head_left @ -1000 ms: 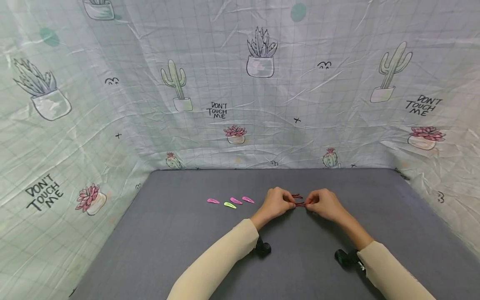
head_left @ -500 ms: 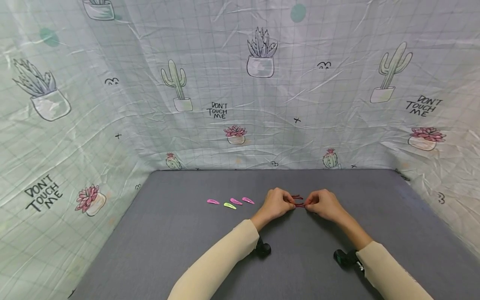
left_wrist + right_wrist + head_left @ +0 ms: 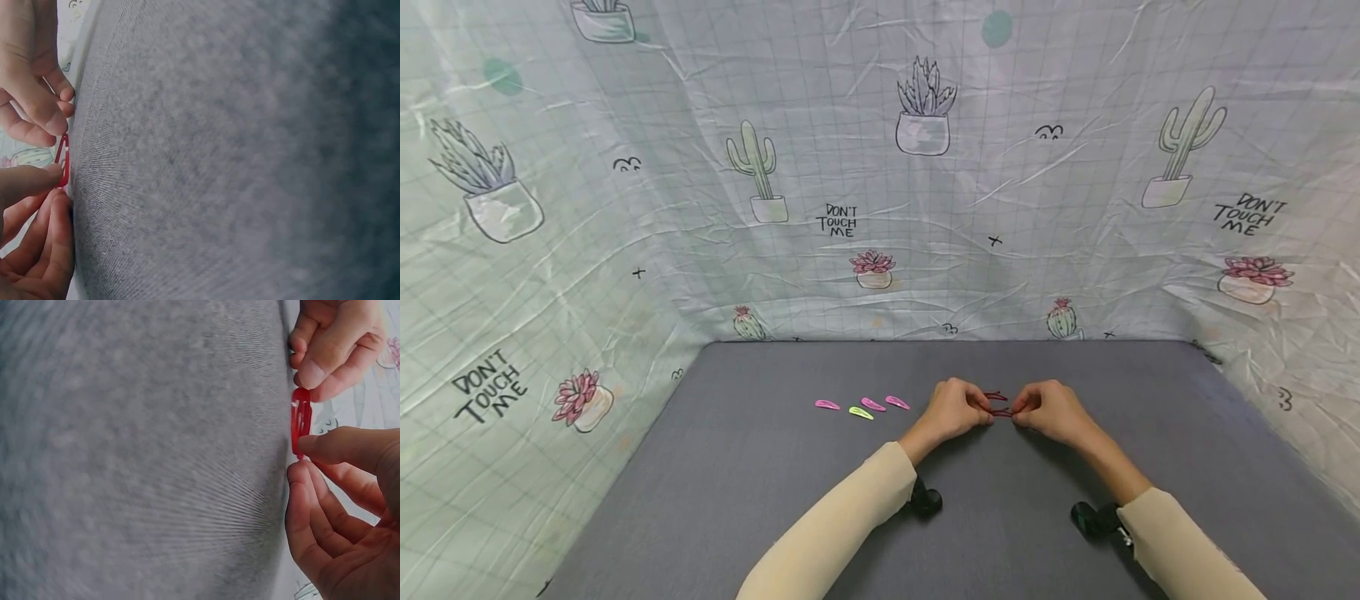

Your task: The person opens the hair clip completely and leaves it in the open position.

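In the head view, a red snap hair clip (image 3: 1002, 412) spans the small gap between the two hands. My left hand (image 3: 957, 407) pinches one end between thumb and fingers, and my right hand (image 3: 1051, 410) pinches the other. Seen from the left wrist, the clip (image 3: 65, 164) shows a gap between its thin arms. The right wrist view has the clip (image 3: 300, 422) lengthwise, with thumbs and fingertips at both ends. Just behind it, a second dark red piece (image 3: 996, 396) lies on the grey table (image 3: 760, 500), partly hidden by the left hand.
Left of the hands lie several more snap clips: a pink one (image 3: 827, 404), a yellow-green one (image 3: 861, 412) and further pink clips (image 3: 897, 402). A printed cactus curtain (image 3: 805, 275) borders the table at the back and sides.
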The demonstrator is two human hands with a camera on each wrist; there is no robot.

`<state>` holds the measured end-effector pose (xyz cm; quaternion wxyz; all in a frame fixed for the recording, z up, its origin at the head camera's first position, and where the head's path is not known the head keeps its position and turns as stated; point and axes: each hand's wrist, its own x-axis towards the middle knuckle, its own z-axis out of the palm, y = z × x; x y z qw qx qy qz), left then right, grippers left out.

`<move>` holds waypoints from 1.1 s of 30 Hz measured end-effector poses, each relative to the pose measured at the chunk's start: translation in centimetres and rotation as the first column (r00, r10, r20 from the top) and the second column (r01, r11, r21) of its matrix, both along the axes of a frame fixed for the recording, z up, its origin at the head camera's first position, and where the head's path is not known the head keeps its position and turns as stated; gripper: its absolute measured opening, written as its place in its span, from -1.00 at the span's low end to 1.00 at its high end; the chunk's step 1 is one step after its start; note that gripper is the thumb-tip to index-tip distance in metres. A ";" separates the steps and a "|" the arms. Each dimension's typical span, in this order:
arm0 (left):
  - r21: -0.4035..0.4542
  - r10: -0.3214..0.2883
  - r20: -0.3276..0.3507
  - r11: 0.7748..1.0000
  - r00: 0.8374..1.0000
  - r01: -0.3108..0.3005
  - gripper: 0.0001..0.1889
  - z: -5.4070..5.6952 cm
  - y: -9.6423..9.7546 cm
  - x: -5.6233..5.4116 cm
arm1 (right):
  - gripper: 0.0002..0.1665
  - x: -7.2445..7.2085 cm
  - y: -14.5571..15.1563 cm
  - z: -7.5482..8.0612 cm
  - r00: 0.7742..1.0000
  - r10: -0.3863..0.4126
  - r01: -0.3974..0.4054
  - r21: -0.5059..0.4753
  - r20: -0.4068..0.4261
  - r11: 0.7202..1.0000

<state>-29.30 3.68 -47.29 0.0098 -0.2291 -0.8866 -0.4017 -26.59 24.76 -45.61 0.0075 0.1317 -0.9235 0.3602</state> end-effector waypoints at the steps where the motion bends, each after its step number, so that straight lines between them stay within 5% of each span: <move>1: 0.015 -0.003 0.012 1.000 1.000 0.003 -0.89 0.0 -0.1 0.0 | -0.91 0.1 0.1 0.1 1.000 0.003 -0.003 -0.003 -0.004 1.000; 7: 0.116 -0.016 0.067 0.993 0.998 0.009 -0.88 0.1 -1.3 0.2 | -0.89 0.4 0.0 1.3 0.999 -0.005 0.005 -0.003 -0.032 1.000; 16: 0.165 -0.036 0.036 0.986 0.999 0.030 -0.86 1.1 -4.9 1.1 | -0.93 0.8 -2.2 2.9 0.996 0.053 -0.055 -0.034 -0.071 0.998; 23: 0.144 0.019 0.009 0.989 1.000 -0.020 -0.86 1.1 -8.8 1.4 | -0.93 0.6 -5.2 2.8 0.987 0.130 -0.137 -0.067 -0.095 0.988; 33: 0.125 0.120 0.014 0.985 0.993 -0.121 -0.87 1.1 -13.6 0.1 | -0.92 -0.8 -10.2 2.0 0.980 0.167 -0.176 -0.084 -0.111 0.981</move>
